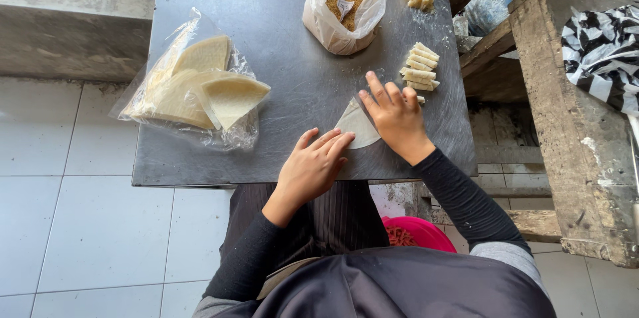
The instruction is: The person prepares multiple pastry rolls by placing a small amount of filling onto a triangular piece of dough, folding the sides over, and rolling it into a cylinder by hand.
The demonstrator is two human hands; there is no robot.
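Pressing flat, my right hand (397,116) lies open on the wrapper piece (357,125), gripping nothing; the sheet pokes out from under its thumb side, toward my left hand (314,165), open too, fingertips just short of its lower edge.

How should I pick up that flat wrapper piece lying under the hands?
Probably by its pointed corner, coming from the left. The wrapper lies flat on the metal table, with the right hand covering its right side and the left hand at its near edge. The thin free corner should peel up with the fingers.
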